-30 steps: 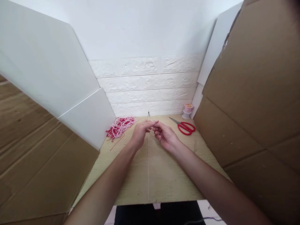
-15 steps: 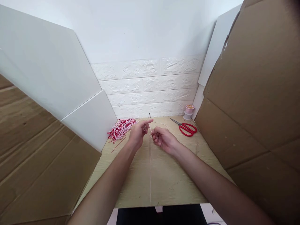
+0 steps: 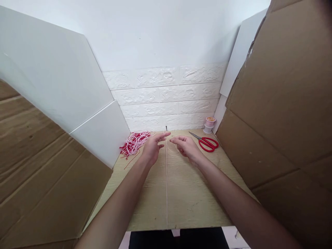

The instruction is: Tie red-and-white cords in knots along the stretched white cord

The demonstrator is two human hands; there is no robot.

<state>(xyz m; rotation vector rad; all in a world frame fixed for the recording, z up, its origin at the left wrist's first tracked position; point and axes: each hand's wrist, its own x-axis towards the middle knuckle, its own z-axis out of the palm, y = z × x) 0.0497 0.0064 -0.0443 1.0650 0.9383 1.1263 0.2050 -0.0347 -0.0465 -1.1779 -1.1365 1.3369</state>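
Note:
A thin pale cord point(image 3: 166, 186) runs taut from a dark nail point(image 3: 166, 128) at the back of the wooden board down to its front edge. To the left of this cord is my left hand point(image 3: 153, 147), open, its index finger stretched across the cord's upper part and the thumb apart below. On the right side, my right hand point(image 3: 187, 147) is closed, with thumb and index fingertips pinched together close to the cord. A thin loose strand curves below those fingertips and appears to be in the pinch, though the exact hold is too fine to see clearly.
A tangled pile of red and pink cords point(image 3: 135, 142) lies at the back left. Red-handled scissors point(image 3: 208, 144) rest at the right, with stacked thread spools point(image 3: 209, 124) behind them. Cardboard panels point(image 3: 280, 114) flank both sides, and a white brick-patterned wall point(image 3: 168, 95) stands behind.
My right hand has shifted slightly right and up, away from the taut cord. The loose strand now hangs in a curve between the hands. My left hand is nearly still, its thumb farther from the index finger.

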